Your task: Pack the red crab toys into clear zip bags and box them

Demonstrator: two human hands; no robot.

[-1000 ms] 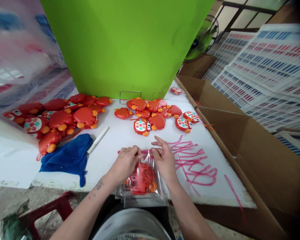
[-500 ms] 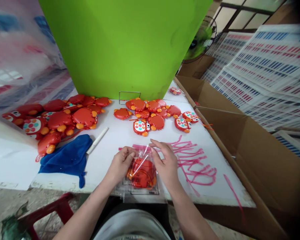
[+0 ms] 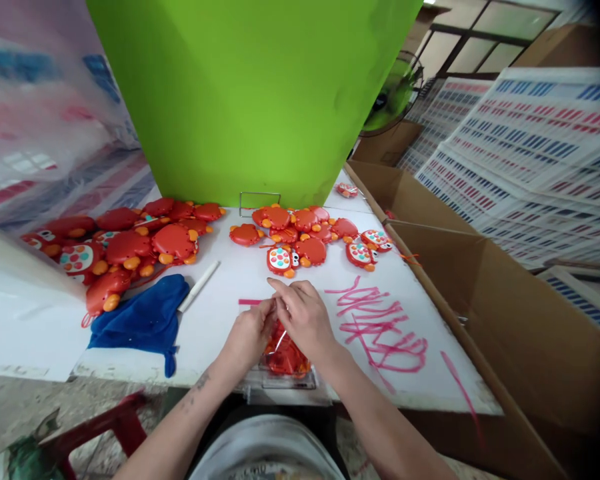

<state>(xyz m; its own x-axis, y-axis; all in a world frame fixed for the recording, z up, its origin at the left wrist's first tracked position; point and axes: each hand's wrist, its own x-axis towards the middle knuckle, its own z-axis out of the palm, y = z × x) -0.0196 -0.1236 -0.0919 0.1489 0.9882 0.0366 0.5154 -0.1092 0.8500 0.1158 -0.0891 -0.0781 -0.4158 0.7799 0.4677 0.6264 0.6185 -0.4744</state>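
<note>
A clear plastic bag with a red crab-like toy [image 3: 286,358] inside lies at the table's near edge, on top of a stack of clear bags [image 3: 290,395]. My left hand [image 3: 250,333] pinches the bag's upper end between thumb and fingers. Close against it, my right hand [image 3: 307,320] has its thumb and fingers at the same end, with its index finger stretched out to the left. Where the fingertips meet, the plastic is mostly hidden. Beyond my hands, several red toys [image 3: 310,251] with orange feet lie in a loose group.
More red toys [image 3: 129,247] are heaped at the left. Beside them lie a blue cloth [image 3: 137,320] and a white marker [image 3: 199,285]. A green board [image 3: 255,100] stands at the back. An open cardboard box [image 3: 470,307] borders the table's right edge. Pink scribbles mark the tabletop.
My right hand has moved left, across the bag's top, to meet my left hand. The bag's upper end, spread between both hands before, is now gathered at the fingertips. The view has shifted slightly.
</note>
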